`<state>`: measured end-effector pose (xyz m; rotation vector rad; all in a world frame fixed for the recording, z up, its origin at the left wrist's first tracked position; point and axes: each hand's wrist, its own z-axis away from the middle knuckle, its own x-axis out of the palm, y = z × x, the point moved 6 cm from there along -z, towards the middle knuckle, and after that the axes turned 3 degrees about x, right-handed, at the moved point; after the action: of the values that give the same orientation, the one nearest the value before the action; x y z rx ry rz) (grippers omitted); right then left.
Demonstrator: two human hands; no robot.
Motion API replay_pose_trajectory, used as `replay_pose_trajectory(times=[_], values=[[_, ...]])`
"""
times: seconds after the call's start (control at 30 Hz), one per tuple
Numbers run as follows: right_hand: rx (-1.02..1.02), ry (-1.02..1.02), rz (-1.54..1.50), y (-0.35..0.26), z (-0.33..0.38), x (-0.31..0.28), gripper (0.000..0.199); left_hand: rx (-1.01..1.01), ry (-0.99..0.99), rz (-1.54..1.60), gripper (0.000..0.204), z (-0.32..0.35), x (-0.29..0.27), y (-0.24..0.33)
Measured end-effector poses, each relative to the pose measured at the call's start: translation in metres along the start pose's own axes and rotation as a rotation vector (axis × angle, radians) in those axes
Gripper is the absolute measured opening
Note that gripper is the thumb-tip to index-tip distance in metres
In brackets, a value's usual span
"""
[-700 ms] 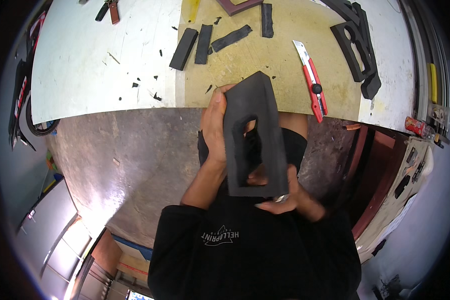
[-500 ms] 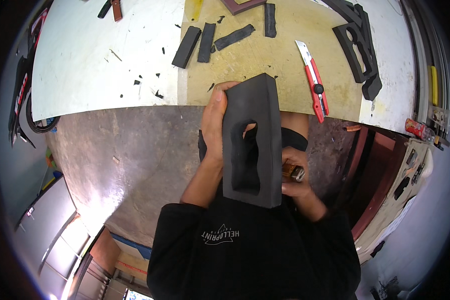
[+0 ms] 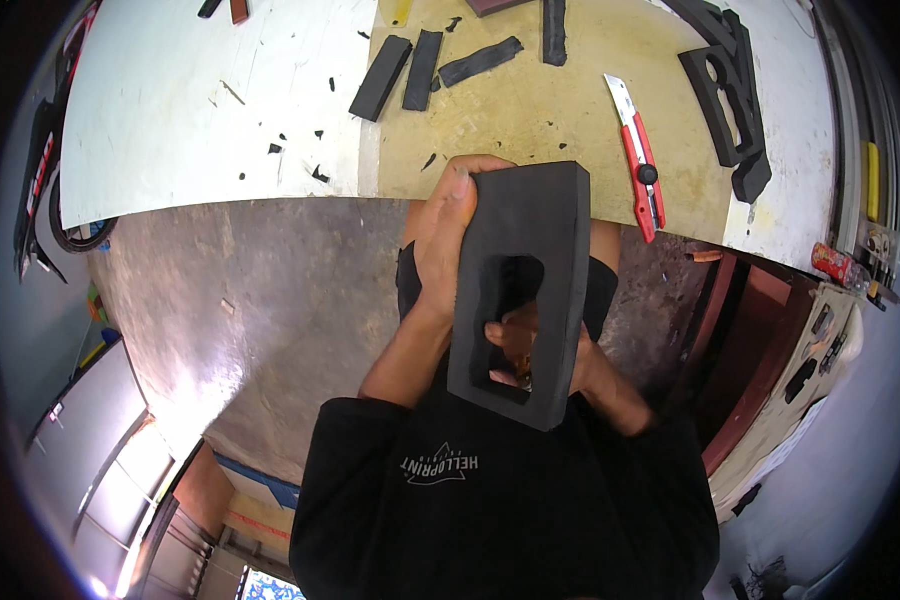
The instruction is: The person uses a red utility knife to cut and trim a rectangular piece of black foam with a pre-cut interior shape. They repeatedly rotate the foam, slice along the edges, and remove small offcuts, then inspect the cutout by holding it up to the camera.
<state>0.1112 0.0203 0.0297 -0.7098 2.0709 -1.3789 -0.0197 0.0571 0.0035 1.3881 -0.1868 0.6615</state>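
Note:
My left hand point(image 3: 444, 232) is closed around the upper left edge of a thick dark grey foam block point(image 3: 530, 212). The block is held up, tilted, in front of my body, with a long wavy-edged opening cut through it. Behind it is my right hand point(image 3: 517, 336), partly visible through that opening, fingers curled on a small amber lighter with a metal top point(image 3: 526, 371). Most of the lighter is hidden by the foam. On the table, to the right of the block, lies a red utility knife point(image 3: 645, 172) with its blade extended.
Several dark foam strips point(image 3: 380, 80) and small scraps lie on the table's tan mat point(image 3: 470, 135). Cut foam frames point(image 3: 705, 105) are stacked at the right. The table's near edge is just beyond the block. A red can point(image 3: 832, 262) stands at the far right.
The foam block has turned and shifted slightly right, so its opening shows more. My right hand, formerly beside the block with the lighter, is now behind it.

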Motion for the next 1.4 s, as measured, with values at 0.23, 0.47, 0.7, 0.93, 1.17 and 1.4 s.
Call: replay_pose_trajectory(times=[0.23,0.47,0.7,0.93,1.17,1.4], values=[[0.172,-0.108,-0.743,-0.002,0.009,0.016,0.044,-0.005,0.000,0.122,0.044,-0.004,-0.012,-0.008],[0.364,0.183,-1.445,0.020,0.034,0.014,0.053,0.133,-0.015,0.009,0.044,-0.005,-0.009,0.012],[0.320,0.068,-1.103,0.014,0.030,-0.003,0.055,0.227,-0.067,-0.074,0.042,-0.001,-0.009,0.021],[0.358,-0.016,-0.870,0.017,0.032,0.010,0.069,0.212,-0.063,-0.041,0.040,-0.001,-0.004,0.019],[0.217,0.162,-0.595,0.022,0.037,0.017,0.075,0.202,-0.044,-0.130,0.043,-0.003,-0.002,0.019],[0.025,0.088,-0.588,-0.003,0.005,0.007,0.067,-0.027,-0.095,0.297,0.035,-0.008,-0.006,-0.015]])
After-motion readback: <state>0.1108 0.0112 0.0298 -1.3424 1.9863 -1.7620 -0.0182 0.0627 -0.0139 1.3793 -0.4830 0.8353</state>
